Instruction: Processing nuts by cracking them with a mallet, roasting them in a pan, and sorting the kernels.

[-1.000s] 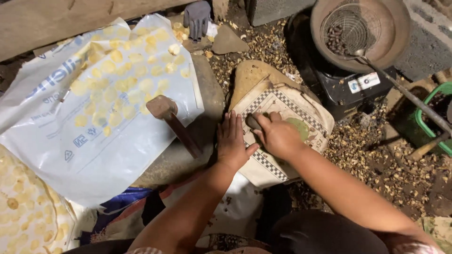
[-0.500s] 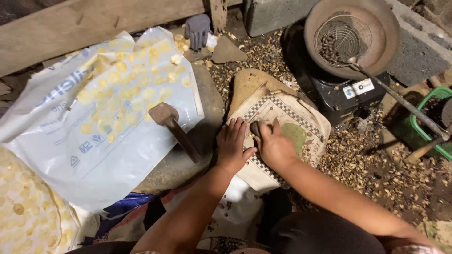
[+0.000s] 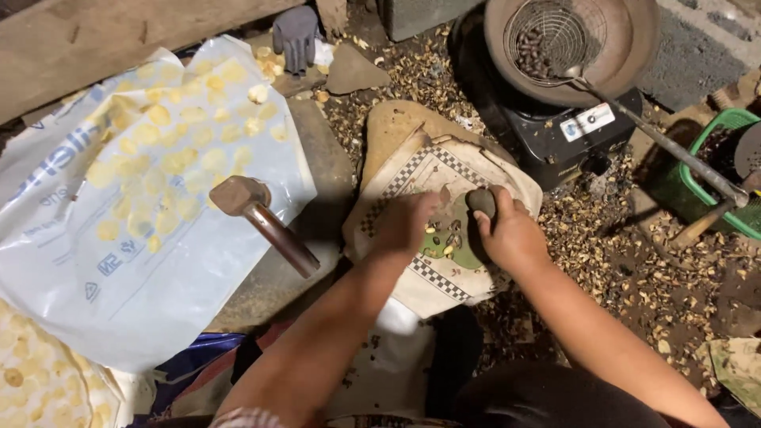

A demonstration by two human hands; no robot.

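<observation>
At the far left of the frame a clear plastic sheet (image 3: 143,238) lies spread on the ground, dotted with pale yellow flattened pieces (image 3: 170,162). Toward its right edge a hammer (image 3: 261,222) rests on a flat stone slab (image 3: 317,182); its head sits up and left, and its handle runs down and to the right. At the top, just left of centre, a grey glove (image 3: 295,36) lies on the ground.

At centre a cloth with a checkered border (image 3: 412,182) covers a rounded block. The left hand (image 3: 406,226) lies on it, fingers curled down onto the cloth; I cannot tell whether it holds anything. Just right of it, small nuts and shell bits (image 3: 450,238) sit on the cloth's green middle, between the two hands.

The right hand (image 3: 511,234) is closed around a dark oval stone (image 3: 481,202), which sticks out at the hand's upper left, above the nuts. Its long axis runs roughly up and down in the frame, and its lower end is hidden in the grip.

Further right, in the upper part of the frame, a round pan (image 3: 626,47) stands on a black stove (image 3: 571,135), with a wire skimmer (image 3: 555,36) in it. A green basket (image 3: 717,174) is at the right edge, and broken shells (image 3: 626,238) litter the ground.
</observation>
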